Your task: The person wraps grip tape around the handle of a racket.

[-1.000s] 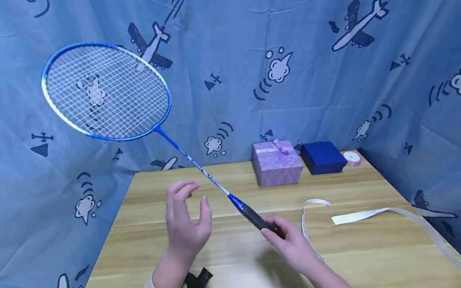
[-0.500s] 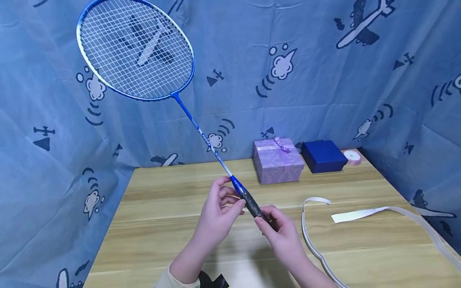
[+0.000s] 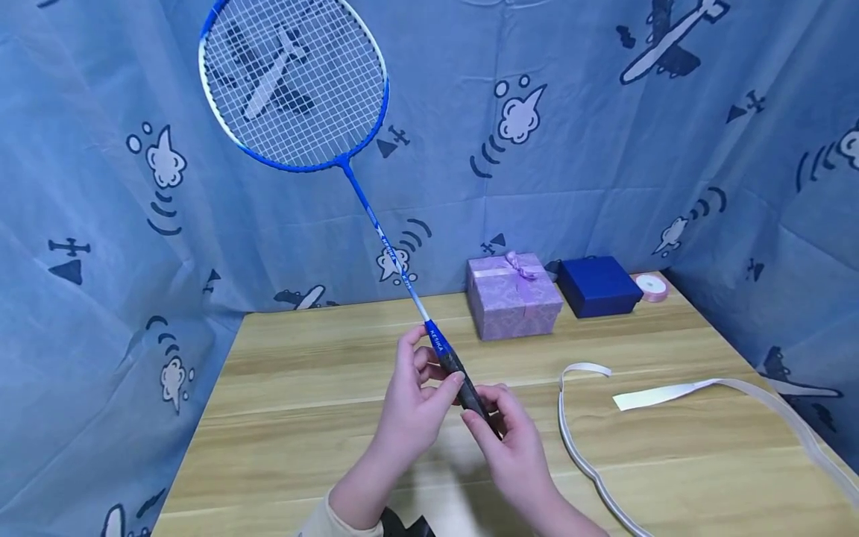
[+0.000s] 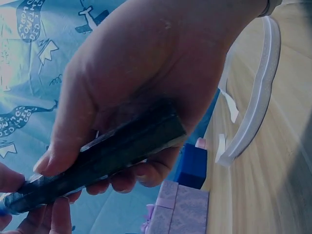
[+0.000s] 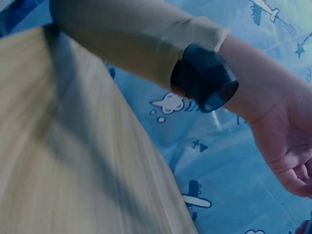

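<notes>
Both your hands are on the badminton racket [image 3: 376, 224] right now, low in the middle of the frame. Your right hand [image 3: 513, 447] has its fingers curled round the bottom of the black grip [image 3: 463, 384], and the left wrist view shows that plainly: fingers and thumb wrapped about the dark handle [image 4: 112, 153]. Your left hand [image 3: 416, 406] pinches the same grip higher up, just below the blue cone, thumb on one side and fingers on the other. The shaft runs up and left from there, and the blue-framed head [image 3: 295, 78] sits in the upper left of the frame against the airplane-print cloth [image 3: 604, 134].

Containers next. At the back centre of the wooden table [image 3: 302, 388] stands a lilac gift box [image 3: 513, 294], lid on, tied with a bow, so what's in it can't be seen. Just right of it, touching or nearly so, is a dark blue box [image 3: 599, 286], also closed. Further right, near the table's far corner, lies a small roll of pink ribbon [image 3: 652, 287].

On the right half of the table a long white ribbon [image 3: 671, 394] loops and trails off toward the lower right edge. In the right wrist view you get your left forearm in a cream sleeve [image 5: 131, 44] with a dark wrist-worn camera [image 5: 204, 78].
</notes>
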The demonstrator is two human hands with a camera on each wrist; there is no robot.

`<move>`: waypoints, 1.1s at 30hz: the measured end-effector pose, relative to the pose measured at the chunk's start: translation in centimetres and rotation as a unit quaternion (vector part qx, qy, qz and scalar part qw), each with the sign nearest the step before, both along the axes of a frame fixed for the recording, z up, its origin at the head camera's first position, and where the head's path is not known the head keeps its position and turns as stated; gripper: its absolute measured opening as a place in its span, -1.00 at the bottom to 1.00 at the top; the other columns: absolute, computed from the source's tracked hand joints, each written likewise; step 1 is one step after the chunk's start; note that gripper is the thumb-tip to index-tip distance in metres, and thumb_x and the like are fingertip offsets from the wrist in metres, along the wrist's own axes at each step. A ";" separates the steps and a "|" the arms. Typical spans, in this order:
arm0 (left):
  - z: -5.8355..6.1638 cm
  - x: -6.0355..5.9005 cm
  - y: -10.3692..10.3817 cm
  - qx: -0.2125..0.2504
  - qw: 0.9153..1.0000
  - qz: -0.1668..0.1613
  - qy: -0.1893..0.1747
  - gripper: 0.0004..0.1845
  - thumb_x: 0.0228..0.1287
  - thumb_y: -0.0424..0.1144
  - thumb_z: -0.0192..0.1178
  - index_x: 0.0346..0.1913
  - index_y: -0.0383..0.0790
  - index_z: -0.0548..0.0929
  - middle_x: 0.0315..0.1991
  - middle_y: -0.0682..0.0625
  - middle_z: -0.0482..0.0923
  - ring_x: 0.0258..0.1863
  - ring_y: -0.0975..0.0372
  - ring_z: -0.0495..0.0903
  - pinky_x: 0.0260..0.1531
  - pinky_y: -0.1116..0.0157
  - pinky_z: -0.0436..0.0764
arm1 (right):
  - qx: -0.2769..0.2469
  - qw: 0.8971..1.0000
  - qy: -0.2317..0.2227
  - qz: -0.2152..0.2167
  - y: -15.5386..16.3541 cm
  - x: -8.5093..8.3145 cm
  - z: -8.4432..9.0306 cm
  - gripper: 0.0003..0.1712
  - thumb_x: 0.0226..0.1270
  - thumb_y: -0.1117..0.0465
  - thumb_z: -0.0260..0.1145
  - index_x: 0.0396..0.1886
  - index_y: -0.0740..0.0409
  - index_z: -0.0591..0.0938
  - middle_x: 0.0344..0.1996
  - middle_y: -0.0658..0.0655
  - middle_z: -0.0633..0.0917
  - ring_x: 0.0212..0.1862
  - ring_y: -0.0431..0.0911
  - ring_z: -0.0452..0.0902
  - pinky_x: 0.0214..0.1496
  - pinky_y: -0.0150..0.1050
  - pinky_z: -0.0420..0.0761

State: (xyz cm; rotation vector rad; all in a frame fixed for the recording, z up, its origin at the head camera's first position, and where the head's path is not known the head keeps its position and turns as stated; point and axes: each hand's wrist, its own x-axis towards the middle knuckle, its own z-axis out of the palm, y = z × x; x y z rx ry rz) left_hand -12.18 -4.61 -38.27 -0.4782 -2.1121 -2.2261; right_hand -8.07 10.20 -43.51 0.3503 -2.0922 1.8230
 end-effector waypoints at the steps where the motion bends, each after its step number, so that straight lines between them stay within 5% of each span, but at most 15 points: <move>1: 0.0 0.0 0.0 -0.003 1.000 0.001 0.000 -0.26 0.35 -0.50 0.27 0.47 -0.01 0.21 -0.03 -0.19 0.65 -0.17 0.12 0.68 -0.24 0.26 0.80 | 0.002 1.000 0.005 0.006 0.1 0.0 -0.1 -0.69 0.37 0.46 0.35 0.05 0.15 0.67 -0.15 0.15 0.69 -0.27 -0.24 0.58 -0.31 -0.37 0.61; 5: -0.1 0.2 -0.1 -0.020 1.000 -0.010 0.002 -0.26 0.34 -0.50 0.27 0.45 0.07 0.25 -0.06 -0.15 0.67 -0.17 0.13 0.68 -0.25 0.29 0.78 | 0.022 0.998 0.005 0.051 1.1 0.4 -0.3 -0.69 0.43 0.44 0.30 0.12 0.17 0.63 -0.12 0.18 0.72 -0.16 -0.24 0.62 -0.16 -0.37 0.64; 11: 0.0 0.5 -0.2 -0.041 0.999 -0.034 0.013 -0.23 0.33 -0.50 0.28 0.46 0.15 0.26 -0.12 -0.11 0.67 -0.18 0.12 0.66 -0.27 0.33 0.73 | 0.095 0.986 0.001 0.140 3.7 0.9 0.5 -0.67 0.49 0.36 0.28 0.19 0.10 0.62 -0.29 0.05 0.69 -0.25 -0.20 0.59 -0.19 -0.29 0.64; 18: 0.0 0.5 -0.3 -0.031 0.997 -0.058 0.036 -0.25 0.34 -0.53 0.23 0.46 0.09 0.23 -0.18 -0.15 0.63 -0.23 0.10 0.64 -0.27 0.32 0.71 | 0.149 0.975 0.000 0.163 4.3 0.8 1.3 -0.67 0.43 0.27 0.38 0.14 0.10 0.63 -0.29 0.00 0.74 -0.28 -0.25 0.60 -0.18 -0.30 0.65; 23: 0.5 0.3 -0.8 -0.021 0.996 -0.071 0.051 -0.25 0.33 -0.54 0.22 0.47 0.02 0.21 -0.20 -0.17 0.60 -0.24 0.09 0.63 -0.29 0.30 0.73 | 0.185 0.961 -0.013 0.204 5.9 -1.1 2.2 -0.72 0.49 0.25 0.33 0.13 0.12 0.64 -0.27 0.02 0.73 -0.27 -0.21 0.63 -0.17 -0.28 0.68; 26: 0.6 0.4 -0.9 -0.012 0.996 -0.080 0.043 -0.24 0.30 -0.56 0.22 0.46 0.01 0.22 -0.21 -0.18 0.59 -0.26 0.12 0.62 -0.33 0.30 0.73 | 0.201 0.962 -0.065 0.175 9.2 -3.5 2.5 -0.79 0.54 0.23 0.27 0.04 0.18 0.68 -0.32 0.10 0.72 -0.28 -0.12 0.65 -0.20 -0.28 0.69; 29: 0.7 0.5 -1.0 -0.003 0.996 -0.085 0.028 -0.23 0.28 -0.58 0.23 0.45 0.01 0.24 -0.22 -0.18 0.59 -0.28 0.15 0.62 -0.35 0.32 0.72 | 0.235 0.958 -0.132 0.094 13.6 -6.6 1.9 -0.79 0.56 0.19 0.24 -0.09 0.25 0.68 -0.41 0.14 0.70 -0.37 -0.10 0.61 -0.33 -0.31 0.63; 33: 0.9 0.6 -1.2 -0.001 0.996 -0.086 0.019 -0.22 0.26 -0.59 0.24 0.46 -0.01 0.25 -0.22 -0.17 0.59 -0.29 0.17 0.61 -0.34 0.35 0.71 | 0.314 0.929 -0.194 0.007 19.1 -9.7 0.6 -0.73 0.57 0.18 0.21 -0.09 0.35 0.65 -0.41 0.18 0.70 -0.38 -0.08 0.59 -0.40 -0.28 0.56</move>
